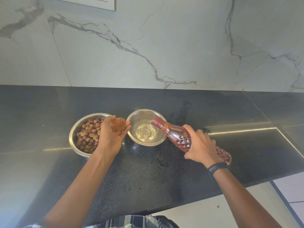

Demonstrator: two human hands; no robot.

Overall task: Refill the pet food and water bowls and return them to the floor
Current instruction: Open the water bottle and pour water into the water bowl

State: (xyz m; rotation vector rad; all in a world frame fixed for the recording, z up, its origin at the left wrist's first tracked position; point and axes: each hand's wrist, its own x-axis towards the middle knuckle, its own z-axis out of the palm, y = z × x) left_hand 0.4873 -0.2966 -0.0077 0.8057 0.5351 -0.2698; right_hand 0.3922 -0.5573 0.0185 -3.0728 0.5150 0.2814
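The left forearm (85, 183) and right forearm (238, 195) are bare. A dark wristband (217, 167) of several thin cords circles the wrist behind the right hand (202, 145). At the near edge shows a checked shirt (136, 222) in blue, white and dark grey.

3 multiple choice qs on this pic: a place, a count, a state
1. The kibble bowl sits where from the water bowl? A) left B) right C) inside it
2. Steel bowls on the counter? A) one B) two C) three
3. The bottle is? A) upright B) lying flat C) tilted over the water bowl
1 A: kibble fills the left bowl. 2 B: two show. 3 C: the right hand tips it; the left hand holds its cap.
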